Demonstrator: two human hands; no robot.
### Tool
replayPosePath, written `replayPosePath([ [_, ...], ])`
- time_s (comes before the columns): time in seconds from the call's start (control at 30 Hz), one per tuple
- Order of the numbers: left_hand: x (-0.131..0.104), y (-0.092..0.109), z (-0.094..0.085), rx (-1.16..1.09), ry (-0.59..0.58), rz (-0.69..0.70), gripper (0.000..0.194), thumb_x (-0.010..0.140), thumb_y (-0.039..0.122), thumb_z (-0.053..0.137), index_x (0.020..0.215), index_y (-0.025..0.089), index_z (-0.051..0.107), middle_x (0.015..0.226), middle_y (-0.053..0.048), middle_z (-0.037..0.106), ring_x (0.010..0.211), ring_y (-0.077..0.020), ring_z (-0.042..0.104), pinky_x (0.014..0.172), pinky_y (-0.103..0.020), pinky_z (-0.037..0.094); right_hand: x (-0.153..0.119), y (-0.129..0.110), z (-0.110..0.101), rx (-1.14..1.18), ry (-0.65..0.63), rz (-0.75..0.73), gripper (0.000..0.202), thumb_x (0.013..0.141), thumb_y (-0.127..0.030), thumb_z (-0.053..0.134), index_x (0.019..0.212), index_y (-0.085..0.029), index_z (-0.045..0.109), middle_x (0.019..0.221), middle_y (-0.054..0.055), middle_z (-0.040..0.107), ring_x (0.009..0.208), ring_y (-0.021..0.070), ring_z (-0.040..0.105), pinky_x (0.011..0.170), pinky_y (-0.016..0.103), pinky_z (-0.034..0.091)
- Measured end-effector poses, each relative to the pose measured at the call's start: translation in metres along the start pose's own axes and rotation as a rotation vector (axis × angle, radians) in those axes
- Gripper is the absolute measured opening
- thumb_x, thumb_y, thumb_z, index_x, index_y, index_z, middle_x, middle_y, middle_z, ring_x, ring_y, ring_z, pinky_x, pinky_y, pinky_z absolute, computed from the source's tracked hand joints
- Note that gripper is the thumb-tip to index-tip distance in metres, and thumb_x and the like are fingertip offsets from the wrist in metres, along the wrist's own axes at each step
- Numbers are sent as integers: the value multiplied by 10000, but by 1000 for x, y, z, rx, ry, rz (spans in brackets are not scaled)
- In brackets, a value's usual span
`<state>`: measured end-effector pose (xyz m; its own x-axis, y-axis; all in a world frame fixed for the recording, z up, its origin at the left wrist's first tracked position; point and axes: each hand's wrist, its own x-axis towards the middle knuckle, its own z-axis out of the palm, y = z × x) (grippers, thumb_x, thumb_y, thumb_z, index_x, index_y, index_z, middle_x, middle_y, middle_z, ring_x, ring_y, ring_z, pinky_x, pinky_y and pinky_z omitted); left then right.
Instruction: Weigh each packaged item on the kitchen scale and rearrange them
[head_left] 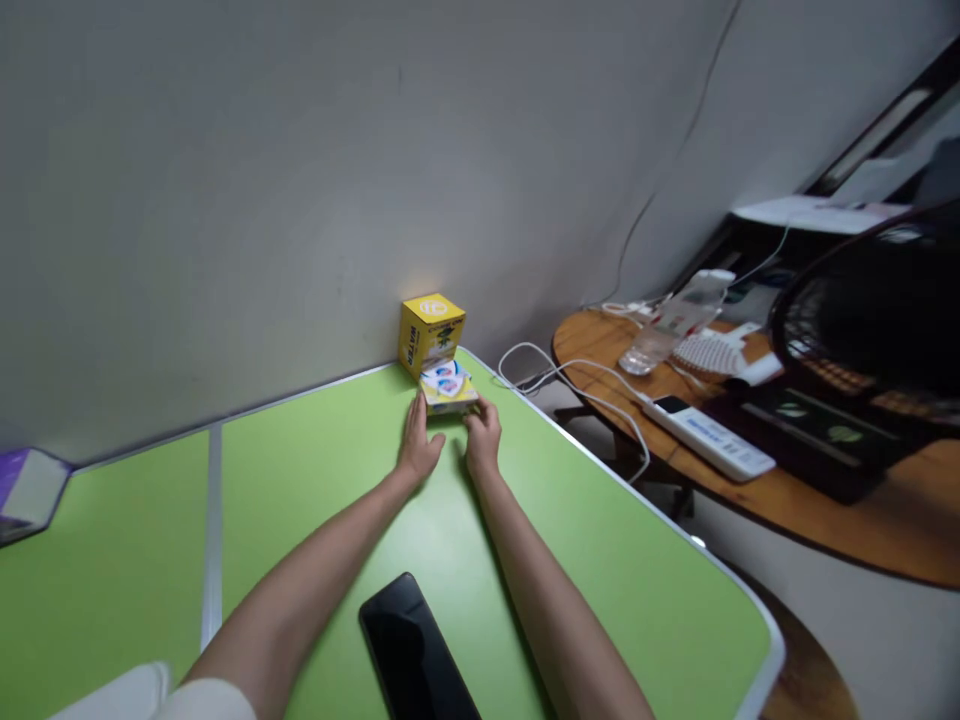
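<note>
A small flat box (pixel 448 388) with a yellow, white and blue printed top lies at the far part of the green table. It sits right in front of a taller yellow box (pixel 431 335) that bears the word "WATER". My left hand (pixel 420 443) presses along the flat box's left side, fingers straight and thumb apart. On the other side, my right hand (pixel 483 435) has its bent fingers against the right front corner. Between them the two hands grip the flat box. Its underside is hidden.
A black phone (pixel 416 650) lies between my forearms on the green table (pixel 315 440). A purple and white box (pixel 34 490) is at the left edge. On the wooden table (pixel 810 500) to the right are a clear bottle (pixel 675 320), a power strip (pixel 712 440) and a white cable (pixel 570 372).
</note>
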<state>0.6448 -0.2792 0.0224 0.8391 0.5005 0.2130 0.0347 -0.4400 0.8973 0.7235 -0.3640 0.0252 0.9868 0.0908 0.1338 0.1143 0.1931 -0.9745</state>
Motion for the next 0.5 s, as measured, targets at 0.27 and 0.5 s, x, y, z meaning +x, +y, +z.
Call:
replayPosePath([
  [0.27, -161, 41, -124, -3, -35, -44, 615, 944, 377, 410, 1518, 232, 244, 1580, -68, 270, 1475, -264, 204, 1208, -543, 71, -157, -68, -14, 100, -329, 182, 407, 722, -307, 648, 1114, -202, 630, 1201, 94, 683, 1146, 272, 619, 1025, 474, 455],
  [0.5, -297, 84, -248, 160, 75, -26, 543, 1011, 463, 177, 1498, 257, 299, 1550, -47, 343, 1443, -246, 304, 1215, -551, 17, -296, -121, 2, 108, -756, 179, 482, 848, -326, 622, 1321, -304, 525, 1442, 54, 520, 1328, 241, 492, 1134, 452, 375],
])
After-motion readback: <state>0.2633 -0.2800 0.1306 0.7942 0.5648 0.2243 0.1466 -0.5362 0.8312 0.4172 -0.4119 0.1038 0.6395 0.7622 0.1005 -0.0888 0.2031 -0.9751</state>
